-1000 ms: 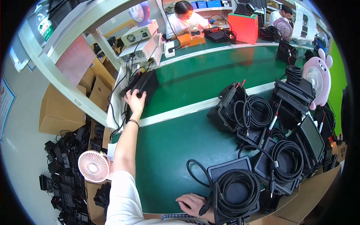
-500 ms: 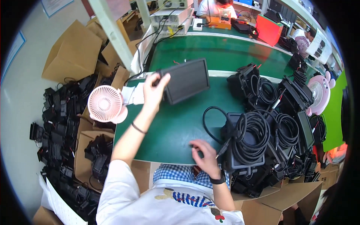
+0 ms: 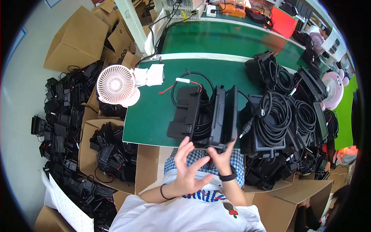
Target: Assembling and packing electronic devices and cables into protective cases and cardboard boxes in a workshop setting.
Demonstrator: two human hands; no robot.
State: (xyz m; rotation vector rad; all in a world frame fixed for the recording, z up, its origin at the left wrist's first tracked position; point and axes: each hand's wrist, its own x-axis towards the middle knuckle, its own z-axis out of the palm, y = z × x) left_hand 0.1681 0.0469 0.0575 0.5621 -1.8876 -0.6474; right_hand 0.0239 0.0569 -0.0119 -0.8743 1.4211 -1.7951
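A black screen unit [image 3: 224,110] stands at the table's near edge. Its thin panel rises on the right, and a black bracket housing [image 3: 184,112] lies open on the left. Coiled black cable [image 3: 203,125] sits between these parts, and a lead with a white sleeve [image 3: 183,80] and red wire loops behind. My right hand [image 3: 223,158] grips the unit's near right corner, its fingertips partly hidden behind the panel. My left hand [image 3: 188,172] is spread just below the housing's near edge, fingertips close to it; whether they touch I cannot tell.
More black units with coiled cables [image 3: 273,118] are heaped at the right. A pink fan [image 3: 116,84] and white papers [image 3: 154,74] are at the left edge. Cartons [image 3: 102,125] of black parts stand left of the table, and an open carton [image 3: 293,197] at lower right.
The screen unit has come from the upper left to the near edge and turned, showing its housing and cable. My left hand has let go; my right hand has taken hold. The view has shifted.
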